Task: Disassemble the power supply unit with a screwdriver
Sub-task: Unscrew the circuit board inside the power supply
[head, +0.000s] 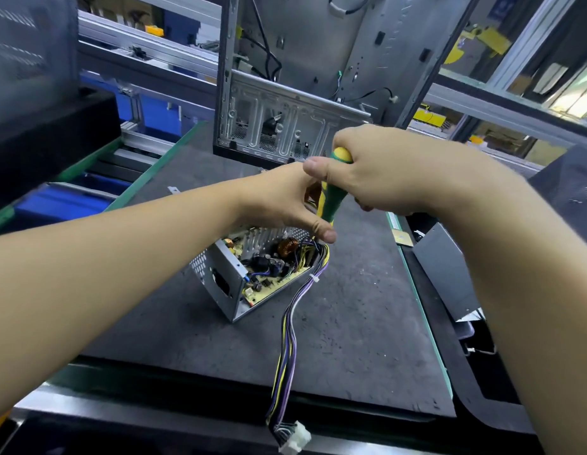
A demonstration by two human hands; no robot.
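Head cam: right hand (pixel 384 172) grips the screwdriver (pixel 331 205), left hand (pixel 279 198) beside its shaft, grip unclear. Power supply unit (pixel 226 284) sits at 6 o'clock below them. I'd keep the tip square.

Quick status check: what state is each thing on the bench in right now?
power supply unit: cover off, board exposed
screwdriver: pointing down at the unit, handle gripped by right hand
left hand: beside the screwdriver shaft, grip hidden
cable bundle: loose, trailing to the near edge
computer case: open, standing behind
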